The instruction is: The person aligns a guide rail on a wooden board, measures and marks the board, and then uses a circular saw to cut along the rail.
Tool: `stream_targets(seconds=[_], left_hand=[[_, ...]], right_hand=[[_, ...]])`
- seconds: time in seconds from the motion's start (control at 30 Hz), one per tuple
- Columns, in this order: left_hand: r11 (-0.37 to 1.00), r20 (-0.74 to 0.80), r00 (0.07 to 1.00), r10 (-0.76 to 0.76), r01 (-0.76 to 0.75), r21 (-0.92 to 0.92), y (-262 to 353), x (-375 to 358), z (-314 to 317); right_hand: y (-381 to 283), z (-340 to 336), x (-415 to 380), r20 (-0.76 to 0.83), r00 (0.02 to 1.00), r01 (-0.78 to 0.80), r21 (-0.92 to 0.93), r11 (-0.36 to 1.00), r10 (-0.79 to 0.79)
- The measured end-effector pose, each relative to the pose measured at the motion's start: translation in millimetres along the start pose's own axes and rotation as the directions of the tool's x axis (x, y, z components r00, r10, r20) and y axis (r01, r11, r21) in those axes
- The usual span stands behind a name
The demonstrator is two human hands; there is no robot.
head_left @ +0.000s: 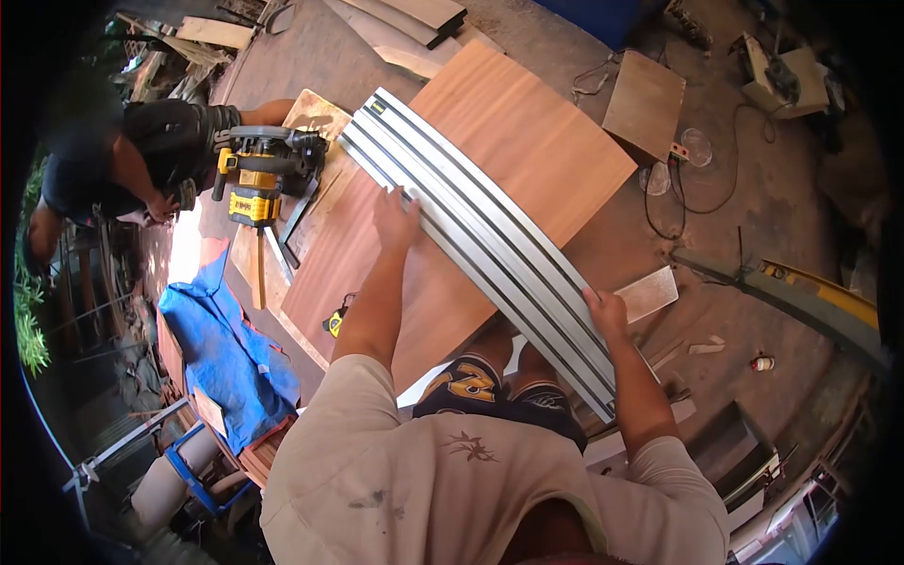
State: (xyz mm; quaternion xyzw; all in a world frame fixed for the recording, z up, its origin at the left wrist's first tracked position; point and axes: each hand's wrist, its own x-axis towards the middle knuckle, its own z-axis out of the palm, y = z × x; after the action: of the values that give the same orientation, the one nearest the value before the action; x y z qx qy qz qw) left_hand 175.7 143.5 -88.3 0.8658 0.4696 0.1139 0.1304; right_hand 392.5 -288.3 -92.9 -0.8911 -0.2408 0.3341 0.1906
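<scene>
A long silver guide rail (480,245) with dark strips lies diagonally across a wide reddish-brown wooden board (527,132). My left hand (396,218) is closed on the rail's near edge, toward its upper left end. Farther down, my right hand (605,313) grips the far edge near the lower right end, which reaches past the board. A yellow and black tape measure (334,320) rests on the board, left of my left forearm. Beyond the rail's upper left end stands a yellow and black power saw (259,174).
Another person (132,160) is at the left beside the saw. A blue cloth (221,339) hangs at the lower left. Planks (405,19) lie at the top, a wooden box (645,104) and cables at the upper right, and a metal beam (791,297) at the right.
</scene>
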Motion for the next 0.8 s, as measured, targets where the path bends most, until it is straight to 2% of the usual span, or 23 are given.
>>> stream_targets(seconds=[0.03, 0.07, 0.13, 0.27, 0.33, 0.37, 0.4, 0.47, 0.63, 0.73, 0.8], left_hand=[[0.990, -0.019, 0.995, -0.103, 0.104, 0.096, -14.5, 4.5, -4.0], [0.989, -0.020, 0.994, -0.108, 0.109, 0.096, -27.2, 11.2, -5.8], [0.949, -0.010, 0.950, -0.312, 0.311, -0.061, -47.6, 24.5, -12.5], [0.923, -0.088, 0.923, -0.375, 0.364, -0.124, -78.1, 69.3, -2.5], [0.916, -0.089, 0.918, -0.386, 0.370, -0.155, -86.4, 84.8, 6.8], [0.910, -0.103, 0.913, -0.395, 0.373, -0.183, -89.9, 88.7, 11.2], [0.908, -0.084, 0.915, -0.395, 0.376, -0.185, -89.1, 85.7, 15.9], [0.951, -0.174, 0.943, -0.285, 0.301, 0.074, -79.0, 78.1, 24.5], [0.946, -0.184, 0.934, -0.307, 0.320, 0.047, -72.0, 73.7, 26.7], [0.945, -0.201, 0.932, -0.303, 0.322, 0.067, -73.6, 76.5, 27.6], [0.949, -0.180, 0.934, -0.308, 0.315, 0.010, -73.0, 76.4, 25.8]], right_hand=[[-0.4, 2.5, 1.2, 0.006, 1.000, 0.000, -0.002, 1.000, 0.000], [1.0, 3.5, 3.0, -0.003, 1.000, 0.012, 0.016, 1.000, -0.011], [5.2, 7.3, 4.4, -0.007, 1.000, 0.015, 0.032, 0.999, -0.015], [-15.3, 4.9, 12.6, 0.012, 0.999, 0.035, 0.005, 0.999, -0.035], [-31.9, 10.3, 20.2, -0.044, 0.996, 0.089, 0.151, 0.984, -0.084], [-39.9, 13.1, 25.2, -0.041, 0.997, 0.075, 0.145, 0.987, -0.069], [-50.3, 14.4, 29.9, -0.040, 0.997, 0.066, 0.109, 0.992, -0.062], [-61.1, 19.3, 38.2, -0.043, 0.998, 0.048, 0.063, 0.997, -0.045], [-71.1, 24.2, 41.6, -0.076, 0.997, -0.018, -0.084, 0.996, 0.011], [-71.8, 27.5, 43.0, -0.124, 0.992, -0.010, -0.104, 0.995, -0.003], [-70.3, 27.7, 42.3, -0.092, 0.995, -0.037, -0.115, 0.993, 0.026]])
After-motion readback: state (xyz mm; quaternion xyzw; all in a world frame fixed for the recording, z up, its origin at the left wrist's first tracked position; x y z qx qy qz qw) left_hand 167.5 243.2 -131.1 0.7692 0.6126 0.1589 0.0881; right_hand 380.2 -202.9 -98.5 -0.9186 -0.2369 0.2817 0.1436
